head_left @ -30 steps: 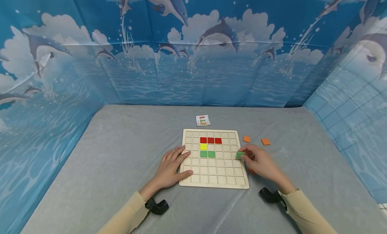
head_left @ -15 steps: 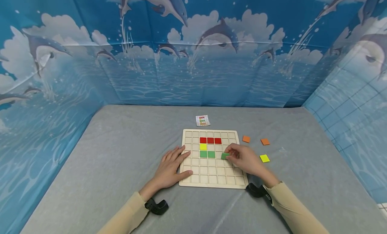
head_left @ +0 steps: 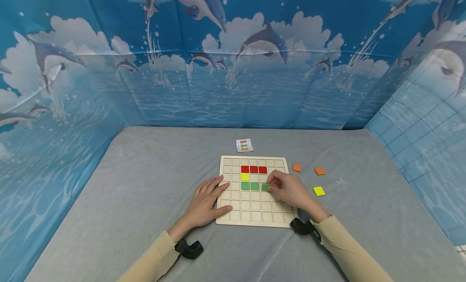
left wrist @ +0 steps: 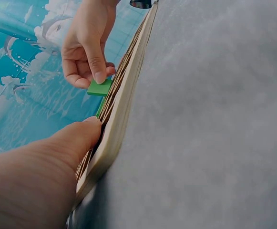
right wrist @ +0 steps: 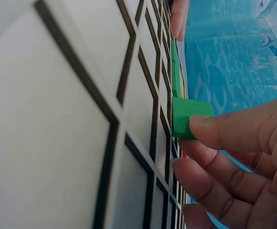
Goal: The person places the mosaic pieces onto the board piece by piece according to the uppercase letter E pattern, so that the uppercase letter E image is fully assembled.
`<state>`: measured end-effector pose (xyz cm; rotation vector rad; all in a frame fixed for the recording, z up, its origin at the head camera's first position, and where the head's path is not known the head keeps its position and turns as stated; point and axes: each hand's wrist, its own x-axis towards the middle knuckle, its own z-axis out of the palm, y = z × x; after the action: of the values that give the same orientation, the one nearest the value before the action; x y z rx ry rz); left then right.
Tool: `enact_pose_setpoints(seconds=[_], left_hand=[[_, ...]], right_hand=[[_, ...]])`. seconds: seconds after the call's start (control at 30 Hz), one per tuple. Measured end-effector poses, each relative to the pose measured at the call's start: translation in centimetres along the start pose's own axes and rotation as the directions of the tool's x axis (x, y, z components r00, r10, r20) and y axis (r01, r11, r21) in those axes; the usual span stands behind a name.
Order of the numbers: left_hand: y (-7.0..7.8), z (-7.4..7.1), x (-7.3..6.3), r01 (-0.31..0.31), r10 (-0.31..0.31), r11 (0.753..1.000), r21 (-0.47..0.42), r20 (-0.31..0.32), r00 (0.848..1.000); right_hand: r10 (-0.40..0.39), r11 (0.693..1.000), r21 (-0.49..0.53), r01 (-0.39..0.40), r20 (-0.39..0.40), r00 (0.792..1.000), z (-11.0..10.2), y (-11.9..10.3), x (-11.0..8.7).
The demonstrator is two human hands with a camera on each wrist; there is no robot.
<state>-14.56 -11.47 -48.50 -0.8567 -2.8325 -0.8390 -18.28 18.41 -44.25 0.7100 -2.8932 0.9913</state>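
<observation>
A pale wooden grid board [head_left: 251,216] lies on the grey cloth. My right hand [head_left: 289,189] pinches a green square tile [right wrist: 188,114] between thumb and fingers, tilted, with its lower edge right at the grid. The tile is beside two green tiles [head_left: 250,186] that lie in neighbouring cells of one row. Farther up the board are a yellow tile [head_left: 245,177] and a row of three red tiles [head_left: 253,169]. My left hand [head_left: 207,203] rests on the board's left edge, fingers straight and spread; the left wrist view shows its thumb [left wrist: 78,138] on the rim.
Right of the board lie two orange tiles, a nearer one [head_left: 297,167] and a farther one [head_left: 319,171], with a loose yellow tile [head_left: 318,191] below them. A small printed pattern card [head_left: 244,145] lies behind the board. A dolphin-print curtain [head_left: 233,92] stands around the grey table [head_left: 145,168].
My right hand has carried the green tile leftward from the board's right edge to beside the two green tiles, uncovering the loose yellow tile. My left hand has stayed put.
</observation>
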Motion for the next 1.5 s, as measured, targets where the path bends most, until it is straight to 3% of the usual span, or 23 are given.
enact_pose_setpoints(seconds=[0.53,1.33,1.5], left_hand=[[-0.1,0.2,0.0,0.000,0.000,1.000,0.002,-0.004,1.000],[-0.2,0.4,0.0,0.000,0.000,1.000,-0.005,-0.016,1.000],[-0.2,0.4,0.0,-0.003,0.003,1.000,-0.006,-0.015,1.000]], right_hand=[[0.017,1.000,-0.009,-0.017,-0.013,1.000,0.3,-0.2,0.2],[-0.041,0.999,-0.013,0.042,0.024,0.999,0.2,0.2,-0.7],[-0.069,0.997,0.038,0.069,0.011,0.998,-0.2,0.2,-1.4]])
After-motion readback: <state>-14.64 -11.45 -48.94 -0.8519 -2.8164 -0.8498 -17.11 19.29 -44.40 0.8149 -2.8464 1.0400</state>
